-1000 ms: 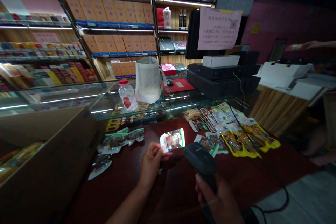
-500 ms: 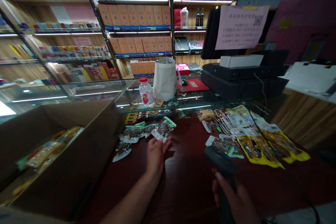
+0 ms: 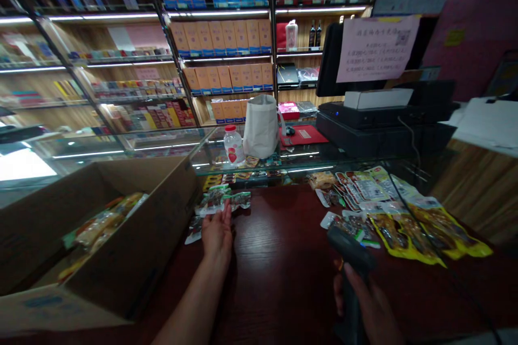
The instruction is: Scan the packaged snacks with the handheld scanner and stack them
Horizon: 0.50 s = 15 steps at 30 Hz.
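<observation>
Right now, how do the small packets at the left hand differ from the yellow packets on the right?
The small packets are much smaller than the yellow packets. The small packets have silvery, green-trimmed edges, while the yellow packets have yellow borders. The small packets lie bunched at the left hand; the yellow packets lie spread out, untouched. Both show food through clear fronts on the dark counter.

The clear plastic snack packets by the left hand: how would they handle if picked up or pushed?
The clear plastic snack packets by the left hand look light and floppy, since they lie bent and overlapping on the dark wooden counter. Their glossy film is probably slippery, so they would likely slide over one another rather than roll.
</observation>
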Tool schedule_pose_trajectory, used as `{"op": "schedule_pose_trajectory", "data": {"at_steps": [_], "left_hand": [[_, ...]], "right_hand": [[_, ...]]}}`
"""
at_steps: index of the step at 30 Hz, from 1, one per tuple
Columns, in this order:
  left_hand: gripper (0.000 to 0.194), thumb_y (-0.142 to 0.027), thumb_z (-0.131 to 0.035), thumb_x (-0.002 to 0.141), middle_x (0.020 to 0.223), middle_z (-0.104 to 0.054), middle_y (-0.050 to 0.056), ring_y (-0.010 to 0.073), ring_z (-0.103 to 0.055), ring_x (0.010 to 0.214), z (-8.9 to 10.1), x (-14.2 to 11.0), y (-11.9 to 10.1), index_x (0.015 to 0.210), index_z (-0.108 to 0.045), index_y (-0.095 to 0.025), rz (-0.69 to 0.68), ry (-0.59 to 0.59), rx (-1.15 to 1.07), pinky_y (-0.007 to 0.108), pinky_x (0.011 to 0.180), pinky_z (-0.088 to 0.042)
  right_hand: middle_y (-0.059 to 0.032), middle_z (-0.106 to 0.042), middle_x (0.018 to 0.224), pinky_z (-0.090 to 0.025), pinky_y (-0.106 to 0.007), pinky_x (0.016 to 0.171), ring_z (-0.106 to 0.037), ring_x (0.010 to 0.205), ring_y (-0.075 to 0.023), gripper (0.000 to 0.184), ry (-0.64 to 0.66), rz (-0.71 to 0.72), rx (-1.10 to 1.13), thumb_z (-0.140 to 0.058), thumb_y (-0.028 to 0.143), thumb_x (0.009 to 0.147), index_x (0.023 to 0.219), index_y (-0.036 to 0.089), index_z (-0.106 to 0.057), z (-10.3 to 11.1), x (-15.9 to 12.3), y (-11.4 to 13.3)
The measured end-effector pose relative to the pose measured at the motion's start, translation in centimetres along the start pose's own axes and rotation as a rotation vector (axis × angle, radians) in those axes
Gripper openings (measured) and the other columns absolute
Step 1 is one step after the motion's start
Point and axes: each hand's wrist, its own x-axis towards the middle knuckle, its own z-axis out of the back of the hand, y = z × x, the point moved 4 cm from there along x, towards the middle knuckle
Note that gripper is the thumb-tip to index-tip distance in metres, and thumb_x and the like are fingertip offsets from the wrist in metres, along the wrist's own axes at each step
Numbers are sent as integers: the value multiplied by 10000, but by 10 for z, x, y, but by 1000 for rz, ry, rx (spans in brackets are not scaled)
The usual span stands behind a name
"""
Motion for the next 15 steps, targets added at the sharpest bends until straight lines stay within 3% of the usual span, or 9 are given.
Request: {"op": "schedule_pose_trajectory", "data": {"at_steps": [5,9,12,15], "left_hand": [[225,69,-347,887,944,-613,72,91,-687,823,4,9,-20,953,-427,-130,27,-103,-41,172,755,-588],[172,-38,-327,964,969,-610,107,104,-680,856,5,-1,-26,1017,-482,-90,116,-114,-76,162,743,-586],[188,-77,-319,982,982,-628,132,130,-684,903,0,-22,-16,1018,-504,-74,179,-53,-79,195,768,-593],[160,-40,-427,923,1005,-661,140,158,-696,902,-13,-45,14,1014,-550,-84,228,109,88,249,768,-599]], "right_hand": [[-4,-606,655,-430,-232,454,-527,517,-126,847,0,11,17,-689,790,593,1076,109,-551,-3,-5,6],[-1,-596,641,-404,-219,442,-510,502,-115,876,-12,-6,57,-700,802,551,1054,102,-538,-5,-9,12],[13,-586,642,-389,-205,440,-502,495,-103,855,-32,23,114,-703,778,587,1089,106,-534,0,-8,16],[19,-581,644,-394,-201,448,-506,503,-102,820,-97,75,171,-702,755,624,1102,111,-535,13,-5,20]]}}
